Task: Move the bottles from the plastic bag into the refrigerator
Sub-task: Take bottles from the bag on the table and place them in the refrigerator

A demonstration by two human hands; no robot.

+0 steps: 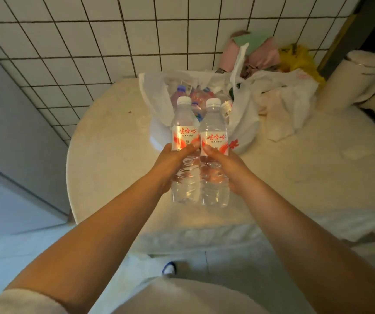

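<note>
Two clear water bottles with white caps and red-and-white labels are held upright side by side above the round table. My left hand (170, 164) grips the left bottle (184, 132) around its lower half. My right hand (227, 166) grips the right bottle (214, 123) the same way. Just behind them the white plastic bag (243, 123) stands open on the table, with several more bottles (195, 98) lying inside it. The grey refrigerator (12, 137) stands at the left edge of the view, its door side facing the table.
The round white table (114, 155) stands against a white tiled wall. A crumpled white cloth (284, 114), a second white bag, pink and yellow bags (295, 57) and a white cylindrical bin (345, 82) crowd its far right. A foot shows on the floor below.
</note>
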